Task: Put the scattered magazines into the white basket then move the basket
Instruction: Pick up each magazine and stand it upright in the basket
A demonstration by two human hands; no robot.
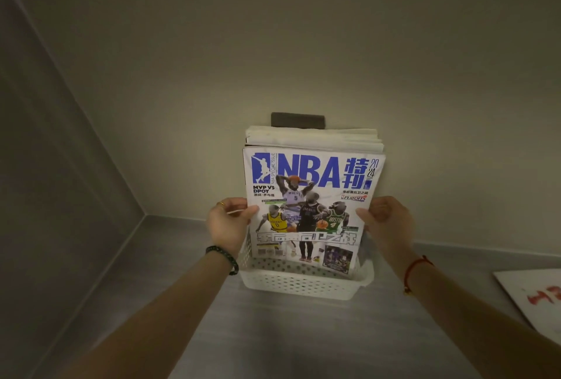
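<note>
The left hand held the left edge of a magazine, and the right hand held its right edge. The magazine stood up between the two hands, with its bottom end down inside the white basket. More magazines stood behind it in the same basket. The cover said "NBA" in big blue letters, with "NBA SPECIAL ISSUE", "2024", "MVP VS DPOY" and "PLAYOFFS". Players on it wore shirts that read "BOSTON" and "INDIANA". The basket sat on the gray desk, just below the hands. To the right of the right hand lay a white paper with red writing, too blurry to read.
</note>
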